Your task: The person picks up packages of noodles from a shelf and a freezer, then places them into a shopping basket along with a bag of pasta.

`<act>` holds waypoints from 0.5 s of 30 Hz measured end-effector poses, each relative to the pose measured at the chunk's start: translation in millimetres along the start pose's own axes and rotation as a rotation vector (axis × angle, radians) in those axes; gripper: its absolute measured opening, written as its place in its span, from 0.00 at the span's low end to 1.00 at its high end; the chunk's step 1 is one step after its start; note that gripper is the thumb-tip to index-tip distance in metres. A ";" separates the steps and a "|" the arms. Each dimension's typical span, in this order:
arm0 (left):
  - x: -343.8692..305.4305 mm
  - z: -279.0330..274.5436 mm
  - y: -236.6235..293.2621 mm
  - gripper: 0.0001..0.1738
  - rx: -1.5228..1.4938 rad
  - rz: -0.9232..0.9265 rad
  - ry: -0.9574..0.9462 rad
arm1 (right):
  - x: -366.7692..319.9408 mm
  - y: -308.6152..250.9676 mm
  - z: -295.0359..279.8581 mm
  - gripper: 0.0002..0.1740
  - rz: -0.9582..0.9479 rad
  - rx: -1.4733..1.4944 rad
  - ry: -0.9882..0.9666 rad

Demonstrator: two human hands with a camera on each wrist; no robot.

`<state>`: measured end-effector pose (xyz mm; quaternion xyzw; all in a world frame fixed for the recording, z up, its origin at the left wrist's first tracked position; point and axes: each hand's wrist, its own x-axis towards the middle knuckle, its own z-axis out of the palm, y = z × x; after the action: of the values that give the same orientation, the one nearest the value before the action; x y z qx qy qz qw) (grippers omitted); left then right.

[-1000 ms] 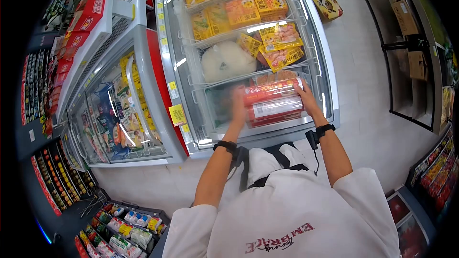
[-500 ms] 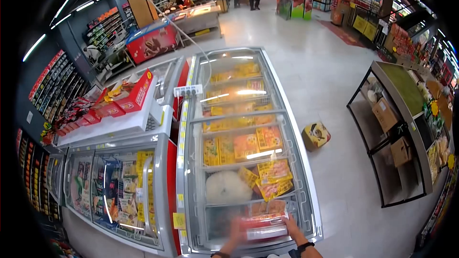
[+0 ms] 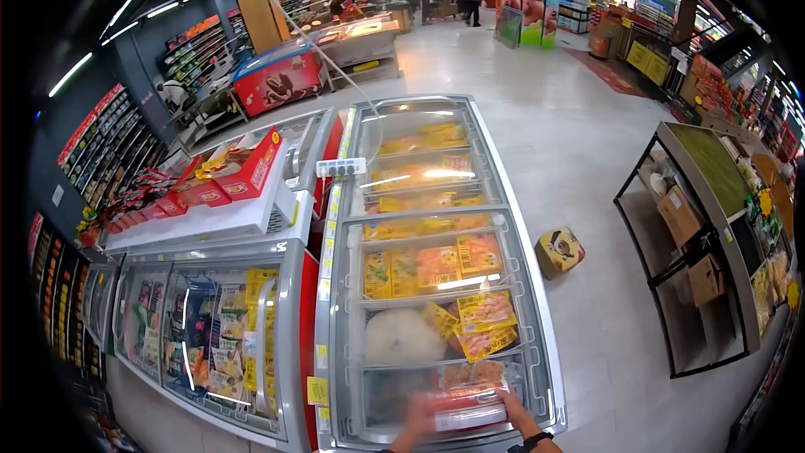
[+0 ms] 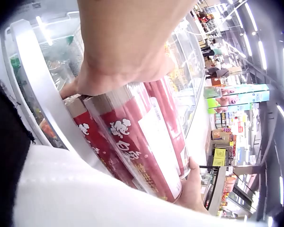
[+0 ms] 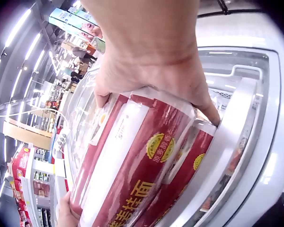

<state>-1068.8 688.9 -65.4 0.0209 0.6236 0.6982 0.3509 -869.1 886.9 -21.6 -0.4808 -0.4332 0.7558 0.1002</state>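
Red packs (image 3: 471, 407) lie at lower ctr of frame, btwn the hands, long axis running L-R, slightly tilted. L hand (image 3: 411, 428) grips one end, R hand (image 3: 520, 416) the other, fingers bent over w/ thumbs apart; neither's nearer. Freezer's R rim (image 3: 544, 344) is near R hand; yellow pkts (image 3: 486, 310) sit farther up-frame. Room for moving looks best upward, approx.

Left hand (image 4: 120, 71): gripping | right hand (image 5: 149, 75): gripping, fingers spread from thumb | hands apart
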 end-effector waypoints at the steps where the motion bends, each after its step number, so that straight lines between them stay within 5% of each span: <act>1: 0.1 0.4 6.0 0.18 0.107 0.040 -0.131 | -1.6 -0.8 0.5 0.33 -0.021 0.018 -0.019; 2: 2.1 2.4 12.2 0.18 0.216 0.080 -0.268 | -2.4 -2.7 0.1 0.33 -0.046 0.040 -0.034; 4: 25.3 -26.1 -42.9 0.20 0.209 -0.009 -0.183 | -7.2 -10.4 5.1 0.34 0.010 0.101 -0.024; 6: 2.3 0.1 7.6 0.28 0.179 -0.224 -0.030 | -5.5 -7.2 6.7 0.33 0.054 0.144 -0.021; 9: -54.2 76.8 174.7 0.28 0.051 -0.515 -0.005 | 6.9 7.8 -1.4 0.32 0.230 0.197 -0.080; 13: -48.2 65.9 158.4 0.29 -0.087 -0.636 -0.153 | -4.9 -7.2 6.9 0.31 0.216 0.243 -0.059; 15: -63.8 78.9 178.2 0.34 -0.083 -0.445 -0.238 | 3.6 7.2 1.6 0.30 0.140 0.119 -0.015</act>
<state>-1066.6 727.8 135.9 -0.0490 0.5381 0.6215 0.5673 -870.4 883.7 -29.1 -0.4973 -0.3535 0.7890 0.0721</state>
